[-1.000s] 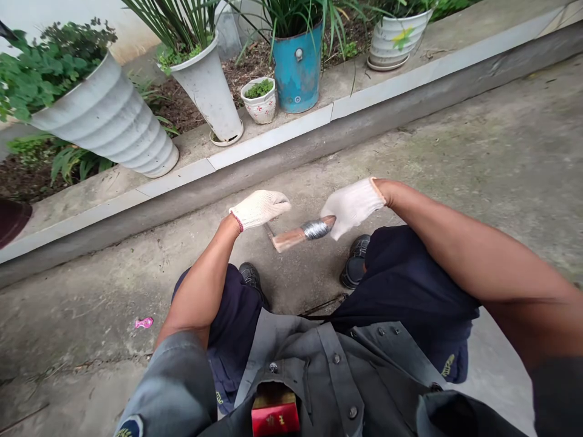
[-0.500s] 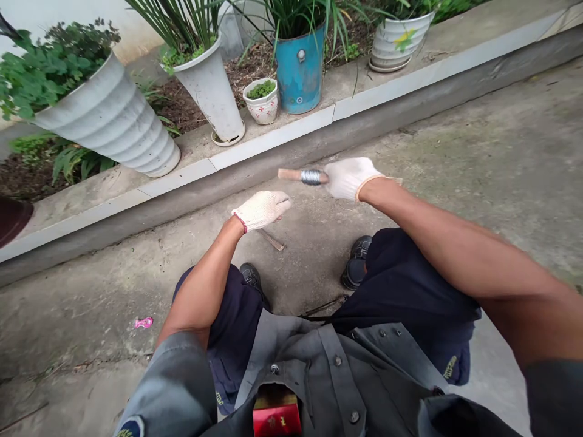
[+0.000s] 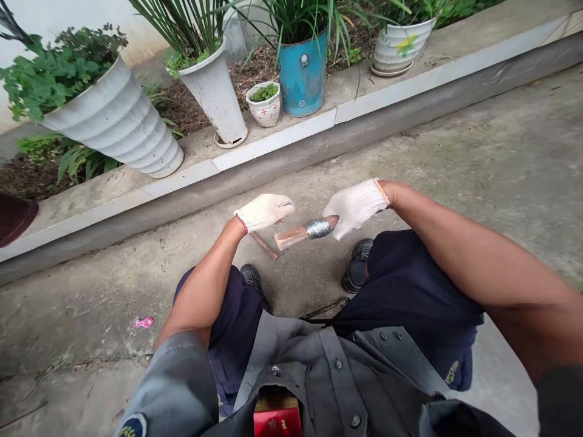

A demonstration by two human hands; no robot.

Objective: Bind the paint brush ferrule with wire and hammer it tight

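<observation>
My gloved left hand (image 3: pixel 264 212): fingers curled close together; whether they pinch anything, I cannot tell. Just below it, a thin brown rod (image 3: pixel 264 246) slants down rightward. Between my hands, a wooden stick (image 3: pixel 291 238): pale at the left end, browner along its length, a thick band of silvery wire (image 3: pixel 317 228) wound toward the right. Its right end sits pinched in my gloved right hand (image 3: pixel 354 206).

Ground: rough gray concrete (image 3: pixel 82 291), stained; small pink object (image 3: pixel 144 322) off left. Outdoors, a low ledge (image 3: pixel 282 139) edged in pale tile fronts a planting bed. Along it, left to right: ribbed white planter (image 3: pixel 122 124), tall white pot (image 3: pixel 214 91), small red-patterned pot (image 3: pixel 265 110), scuffed blue bucket (image 3: pixel 302 79), white pot with yellow flower motif (image 3: pixel 401 45).
</observation>
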